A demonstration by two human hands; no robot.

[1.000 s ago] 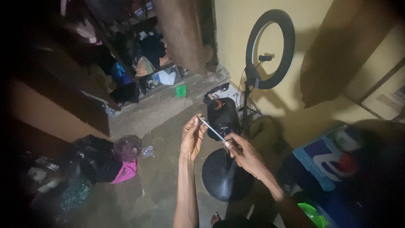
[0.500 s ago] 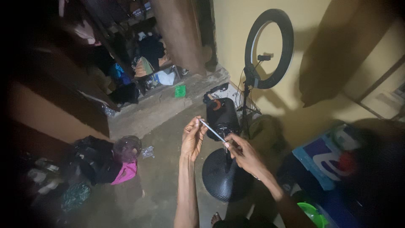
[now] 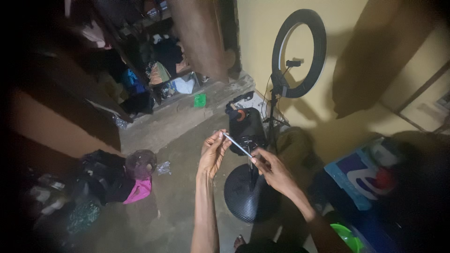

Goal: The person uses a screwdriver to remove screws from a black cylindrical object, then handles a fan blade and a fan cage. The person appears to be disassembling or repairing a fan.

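Observation:
A thin silver rod (image 3: pixel 237 145) stretches between both hands at chest height. My left hand (image 3: pixel 213 154) pinches its upper left end with fingertips. Its lower right end sits in the closed fingers of my right hand (image 3: pixel 274 169). Directly below the hands stands a black round base (image 3: pixel 246 199) with a short pole rising from it. A black cylindrical device (image 3: pixel 247 127) with an orange part on top sits just behind the rod.
A black ring light (image 3: pixel 300 51) on a stand leans by the yellow wall. Dark clothes and a pink cloth (image 3: pixel 138 189) lie left on the concrete floor. A blue and white box (image 3: pixel 358 175) and a green bowl (image 3: pixel 347 236) sit right. Cluttered shelves fill the back.
The hands and rod have stayed nearly in place. The view shifted slightly.

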